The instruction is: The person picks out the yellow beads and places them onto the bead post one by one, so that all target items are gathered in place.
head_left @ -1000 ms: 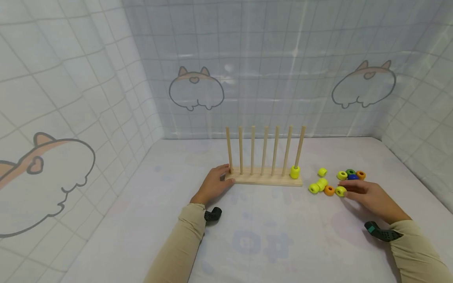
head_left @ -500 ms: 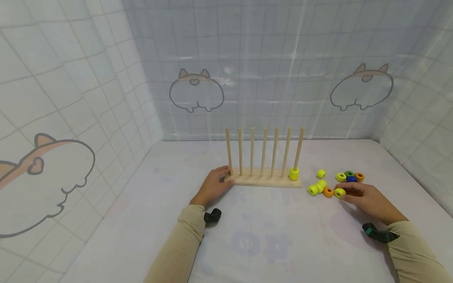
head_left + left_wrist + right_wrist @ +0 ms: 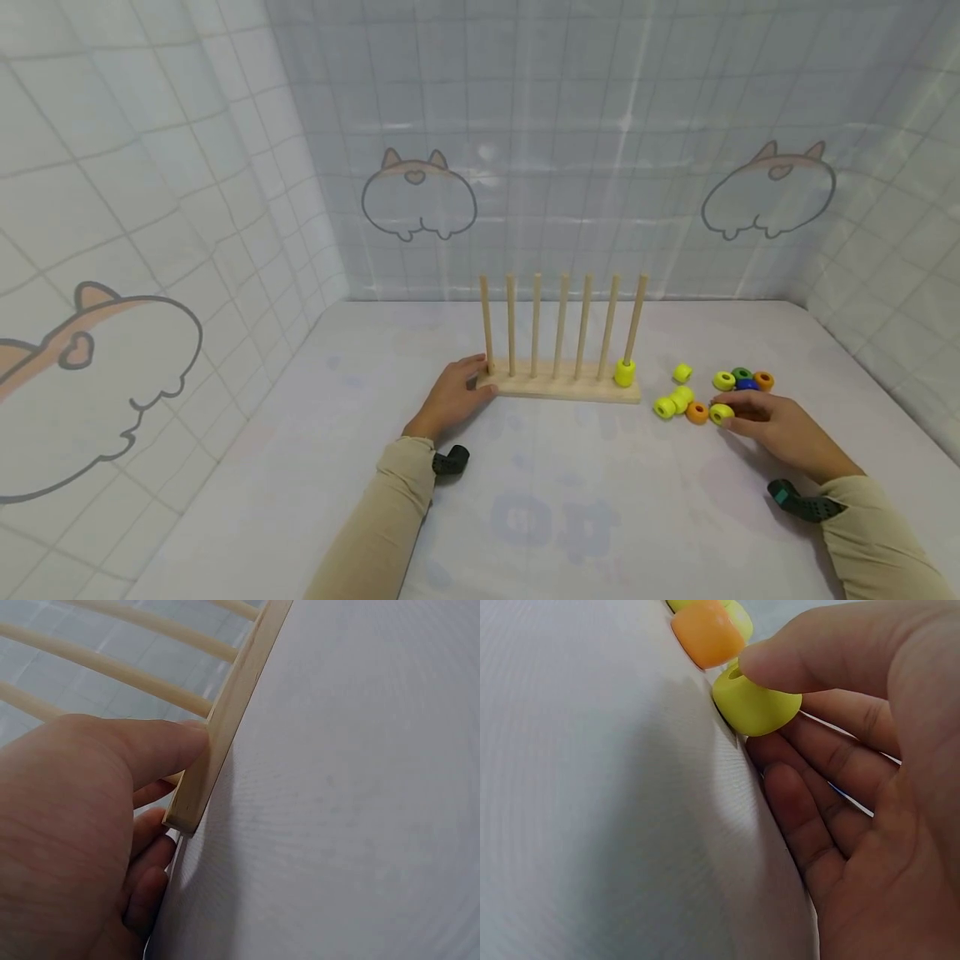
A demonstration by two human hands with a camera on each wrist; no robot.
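A wooden peg rack with several upright pegs stands on the table, a yellow bead threaded at the foot of its rightmost peg. My left hand grips the rack's left end. In the left wrist view the thumb lies on the front of the wooden base and other fingers reach behind it. On the right, my right hand pinches a yellow bead that sits on the cloth. Its thumb is at the bead's hole, with fingers partly hidden behind.
Left of the right hand lie an orange bead and touching yellow beads. One more yellow bead lies farther back. Behind the hand are yellow, green, blue and orange beads. Grid-patterned cloth walls surround the table.
The right hand has shifted very slightly at the same yellow bead. The left hand keeps its grip on the rack; the whole head view has tilted a little.
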